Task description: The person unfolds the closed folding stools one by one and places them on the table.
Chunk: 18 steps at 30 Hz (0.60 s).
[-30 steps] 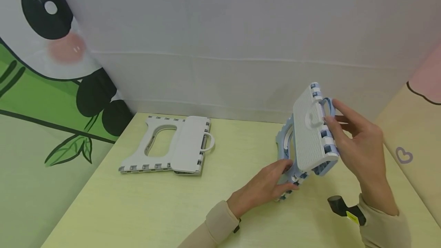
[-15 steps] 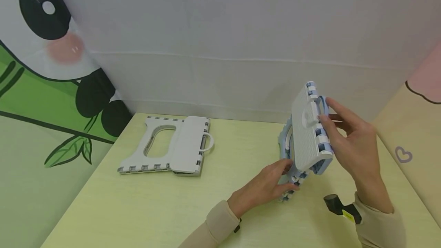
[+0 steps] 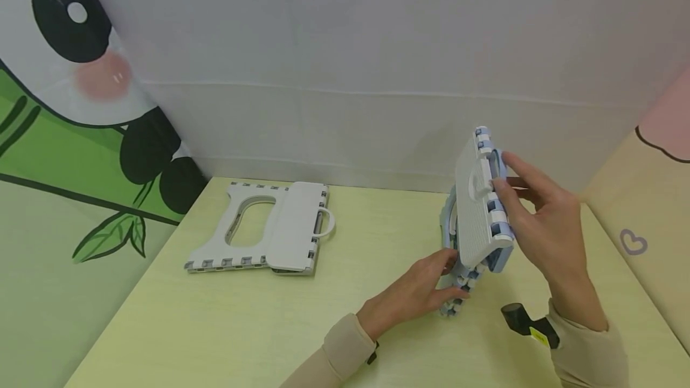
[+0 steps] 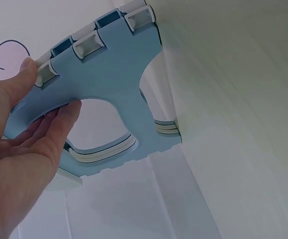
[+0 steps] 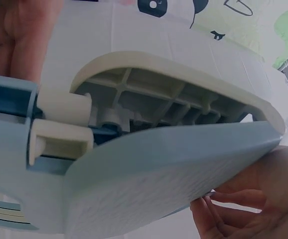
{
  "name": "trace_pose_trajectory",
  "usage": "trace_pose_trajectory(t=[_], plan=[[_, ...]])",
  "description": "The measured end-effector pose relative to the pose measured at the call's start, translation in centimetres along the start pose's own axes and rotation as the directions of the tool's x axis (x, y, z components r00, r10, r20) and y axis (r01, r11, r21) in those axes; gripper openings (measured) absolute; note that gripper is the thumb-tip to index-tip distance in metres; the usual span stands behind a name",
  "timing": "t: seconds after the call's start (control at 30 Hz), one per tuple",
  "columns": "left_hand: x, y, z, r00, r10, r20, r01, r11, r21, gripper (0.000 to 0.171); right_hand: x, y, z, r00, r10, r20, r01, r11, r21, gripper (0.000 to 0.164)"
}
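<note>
A blue-and-white folding step stool (image 3: 474, 220) stands on edge at the right of the table, partly folded. My left hand (image 3: 409, 289) grips its blue leg panel (image 4: 99, 64) low down, with the thumb on the hinged edge and fingers through the cut-out. Up at the seat, my right hand (image 3: 547, 223) holds the hinged edge beside the blue carry loop (image 3: 498, 163). In the right wrist view, the two seat halves, white (image 5: 134, 59) and blue (image 5: 174, 149), lean together with a narrowing gap that shows the ribbed inside.
A white folding step stool (image 3: 293, 226) lies flat, folded, on the left of the pale yellow table (image 3: 215, 322). Behind the table hangs a white cloth (image 3: 345, 76), and walls with cartoon prints stand on both sides.
My right hand has moved left, pushing the seat halves to a steeper stance and closer to the leg panels. The left hand has stayed in place. The white stool has not moved.
</note>
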<state>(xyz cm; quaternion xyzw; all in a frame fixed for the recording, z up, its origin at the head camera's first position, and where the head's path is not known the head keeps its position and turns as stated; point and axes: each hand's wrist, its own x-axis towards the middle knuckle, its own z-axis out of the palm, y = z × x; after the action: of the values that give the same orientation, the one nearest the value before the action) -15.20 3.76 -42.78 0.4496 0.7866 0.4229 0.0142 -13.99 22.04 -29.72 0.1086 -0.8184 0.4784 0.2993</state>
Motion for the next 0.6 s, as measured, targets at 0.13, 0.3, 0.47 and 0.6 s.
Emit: trace_pose_trajectory(t=[0.13,0.3,0.47,0.6], plan=[[-0.01,0.00,0.00,1.000,-0.013,0.005,0.013,1.000,-0.021,0.059,-0.01,-0.16,0.14,1.000,0.003,0.009,-0.003,1.000,-0.002,0.048],[0.05,-0.05,0.09,1.000,-0.010,0.005,0.011,0.999,-0.039,0.061,-0.05,-0.25,0.21,1.000,0.005,0.016,-0.005,1.000,-0.017,0.048],[0.06,-0.07,0.11,1.000,-0.010,-0.001,0.010,0.999,-0.032,0.060,0.01,-0.18,0.22,1.000,-0.009,0.010,0.009,1.000,-0.004,0.048],[-0.02,-0.07,0.12,1.000,-0.015,-0.005,0.015,0.999,-0.034,0.059,-0.01,-0.04,0.21,1.000,-0.009,0.010,0.009,1.000,0.009,0.048]])
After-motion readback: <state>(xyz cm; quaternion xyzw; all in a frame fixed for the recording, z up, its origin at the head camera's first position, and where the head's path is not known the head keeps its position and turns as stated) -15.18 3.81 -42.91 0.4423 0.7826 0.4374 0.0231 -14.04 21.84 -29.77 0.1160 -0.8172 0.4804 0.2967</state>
